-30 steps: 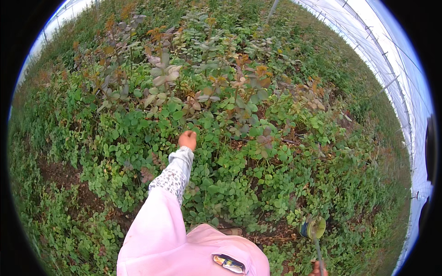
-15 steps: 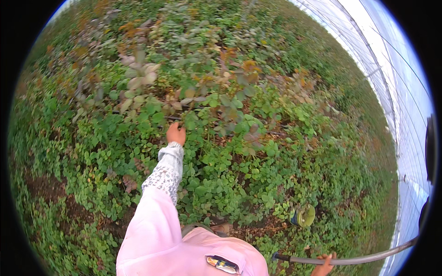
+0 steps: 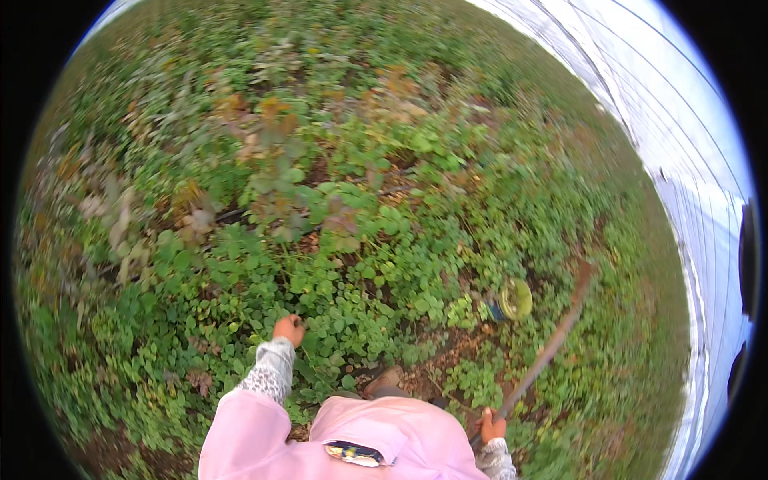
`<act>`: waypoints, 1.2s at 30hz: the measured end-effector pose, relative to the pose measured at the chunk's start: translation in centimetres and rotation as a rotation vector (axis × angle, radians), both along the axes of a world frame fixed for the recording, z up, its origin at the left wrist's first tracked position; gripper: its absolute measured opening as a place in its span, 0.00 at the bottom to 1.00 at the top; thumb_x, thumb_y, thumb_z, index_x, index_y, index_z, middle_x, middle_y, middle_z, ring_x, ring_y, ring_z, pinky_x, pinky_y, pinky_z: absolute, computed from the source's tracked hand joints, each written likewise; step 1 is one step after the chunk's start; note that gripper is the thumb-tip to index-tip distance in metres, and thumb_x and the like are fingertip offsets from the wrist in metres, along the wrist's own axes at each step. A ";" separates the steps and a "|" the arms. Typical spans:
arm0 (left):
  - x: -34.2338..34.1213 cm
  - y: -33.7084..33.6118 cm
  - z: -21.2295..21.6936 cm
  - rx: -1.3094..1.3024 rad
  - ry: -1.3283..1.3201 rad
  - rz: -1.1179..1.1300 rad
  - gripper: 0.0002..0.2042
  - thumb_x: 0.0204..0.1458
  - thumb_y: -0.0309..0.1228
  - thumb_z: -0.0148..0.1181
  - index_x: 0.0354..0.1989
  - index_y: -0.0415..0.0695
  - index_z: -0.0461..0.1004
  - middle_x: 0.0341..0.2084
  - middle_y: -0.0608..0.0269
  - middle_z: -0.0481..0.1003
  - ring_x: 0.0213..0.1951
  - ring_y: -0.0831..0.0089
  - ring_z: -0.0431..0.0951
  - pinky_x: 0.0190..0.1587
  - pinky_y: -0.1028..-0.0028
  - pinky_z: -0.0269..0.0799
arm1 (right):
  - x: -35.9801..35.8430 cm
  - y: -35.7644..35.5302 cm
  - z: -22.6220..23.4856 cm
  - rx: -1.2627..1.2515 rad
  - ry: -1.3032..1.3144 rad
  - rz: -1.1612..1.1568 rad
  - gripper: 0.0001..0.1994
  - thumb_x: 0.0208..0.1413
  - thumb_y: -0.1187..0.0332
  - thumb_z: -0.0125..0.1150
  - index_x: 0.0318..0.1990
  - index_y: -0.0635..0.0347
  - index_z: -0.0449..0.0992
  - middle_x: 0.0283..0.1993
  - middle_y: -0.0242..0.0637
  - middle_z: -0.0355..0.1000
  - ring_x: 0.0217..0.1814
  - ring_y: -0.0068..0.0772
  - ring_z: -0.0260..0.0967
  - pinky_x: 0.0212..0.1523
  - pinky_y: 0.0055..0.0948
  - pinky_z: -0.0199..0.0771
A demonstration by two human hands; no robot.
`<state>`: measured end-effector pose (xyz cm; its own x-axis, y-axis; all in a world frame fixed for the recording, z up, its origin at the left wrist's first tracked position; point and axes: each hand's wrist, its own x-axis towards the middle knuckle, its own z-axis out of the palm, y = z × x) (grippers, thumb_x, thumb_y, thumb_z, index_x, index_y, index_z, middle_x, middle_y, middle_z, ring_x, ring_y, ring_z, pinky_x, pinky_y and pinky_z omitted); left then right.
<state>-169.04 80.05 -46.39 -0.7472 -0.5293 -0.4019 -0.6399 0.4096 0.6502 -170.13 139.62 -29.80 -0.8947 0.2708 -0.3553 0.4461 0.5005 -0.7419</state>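
My left hand [image 3: 289, 329] is low over the leafy green plants [image 3: 240, 272], left of my body. Its fingers are curled closed, and what they hold, if anything, is too small to make out. At my right side, my right hand [image 3: 491, 426] is wrapped round a long pole [image 3: 549, 347]. It slants up and away to the right, and its far end is rusty brown and blurred among the leaves. A yellow-green bucket [image 3: 520, 299] with a dark blue patch is tipped on the ground, left of the pole.
Dense low plants with reddish-brown upper leaves [image 3: 276, 120] spread ahead and to both sides. My shoe [image 3: 384, 382] stands by a strip of dry leaf litter [image 3: 448, 360]. A dark hose-like line [image 3: 232, 216] runs through the foliage. White plastic sheeting [image 3: 640, 88] curves along the right.
My left hand has drawn back from the far foliage toward my body. My right hand has swung the pole from pointing rightward to slanting forward. The view has shifted.
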 end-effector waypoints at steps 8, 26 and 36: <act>5.8 13.8 -4.4 0.305 -0.157 -0.352 0.24 0.43 0.37 0.65 0.50 0.41 0.73 0.35 0.51 0.79 0.35 0.62 0.80 0.40 0.67 0.76 | 2.1 -1.6 -2.8 0.119 -0.128 -0.018 0.15 0.55 0.60 0.57 0.24 0.62 0.71 0.15 0.34 0.68 0.13 0.26 0.63 0.16 0.29 0.64; 1.5 13.4 8.8 0.401 -0.431 0.194 0.42 0.49 0.70 0.32 0.70 0.61 0.40 0.48 0.47 0.73 0.31 0.58 0.80 0.29 0.65 0.75 | -20.2 -4.0 -5.4 -0.008 0.228 0.404 0.23 0.56 0.61 0.56 0.60 0.50 0.64 0.35 0.50 0.74 0.35 0.52 0.73 0.37 0.41 0.72; -3.0 27.5 11.2 0.306 -0.231 -0.077 0.21 0.57 0.45 0.48 0.43 0.39 0.76 0.34 0.58 0.78 0.36 0.69 0.77 0.42 0.70 0.72 | -30.4 -6.6 -4.6 -0.140 -0.025 0.625 0.26 0.58 0.60 0.53 0.64 0.50 0.59 0.37 0.55 0.74 0.39 0.56 0.72 0.41 0.43 0.70</act>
